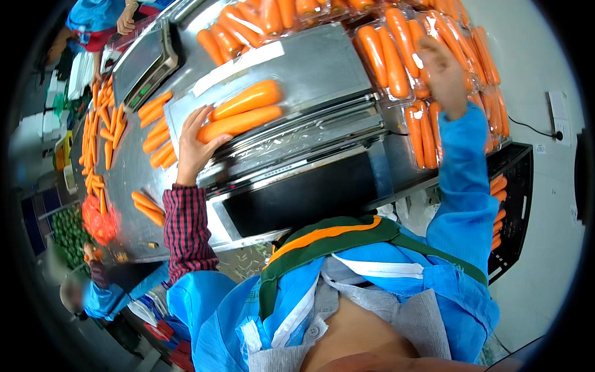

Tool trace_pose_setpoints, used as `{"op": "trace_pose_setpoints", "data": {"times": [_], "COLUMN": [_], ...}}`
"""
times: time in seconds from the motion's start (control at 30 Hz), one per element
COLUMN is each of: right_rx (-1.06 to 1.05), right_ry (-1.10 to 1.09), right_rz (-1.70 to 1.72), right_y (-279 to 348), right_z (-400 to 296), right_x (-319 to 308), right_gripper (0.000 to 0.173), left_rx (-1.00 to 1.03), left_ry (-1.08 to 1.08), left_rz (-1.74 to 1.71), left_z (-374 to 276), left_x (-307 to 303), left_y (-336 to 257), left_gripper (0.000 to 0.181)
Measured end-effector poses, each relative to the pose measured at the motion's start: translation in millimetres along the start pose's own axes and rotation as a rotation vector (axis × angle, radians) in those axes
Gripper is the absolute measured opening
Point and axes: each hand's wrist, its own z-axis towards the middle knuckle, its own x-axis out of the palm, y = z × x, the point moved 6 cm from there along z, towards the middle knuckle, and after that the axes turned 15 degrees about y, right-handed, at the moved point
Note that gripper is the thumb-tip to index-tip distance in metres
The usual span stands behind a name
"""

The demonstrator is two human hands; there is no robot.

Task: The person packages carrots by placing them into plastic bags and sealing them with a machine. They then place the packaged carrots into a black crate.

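Two large carrots (pixel 244 100) lie side by side on the steel top of a film wrapping machine (pixel 320 60). My left hand (pixel 195 142) grips their left ends, thumb below and fingers above. Clear film (pixel 274 139) shows in the slot in front of them. Off to the right, my right hand (pixel 444 76) is blurred over film-wrapped packs of carrots (pixel 390 60). Its fingers look bent, and I cannot tell whether it touches a pack. Nearest me is the machine's black plate (pixel 302 197).
Loose carrots (pixel 158 135) lie left of the machine, near a digital scale (pixel 146 65). More wrapped carrots (pixel 241 23) line the far side. A black crate (pixel 516 209) holding carrots stands below right. A co-worker's hand (pixel 126 18) is at upper left; another person (pixel 100 295) is at lower left.
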Motion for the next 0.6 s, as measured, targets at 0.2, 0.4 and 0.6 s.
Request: {"op": "trace_pose_setpoints", "data": {"times": [0.2, 0.4, 0.6], "right_rx": [-0.004, 0.075, -0.105], "right_ry": [0.588, 0.656, 0.299], "right_rz": [0.003, 0.102, -0.497], "right_y": [78, 90, 114], "right_z": [11, 1, -44], "right_x": [207, 249, 201], "right_gripper": [0.052, 0.050, 0.031], "left_rx": [-0.177, -0.239, -0.421], "left_ry": [-0.204, -0.227, -0.233], "left_rz": [-0.698, -0.779, -0.198], "left_z": [-36, -88, -148], "left_x": [0, 12, -17], "left_y": [44, 52, 49], "left_gripper": [0.062, 0.042, 0.026]}}
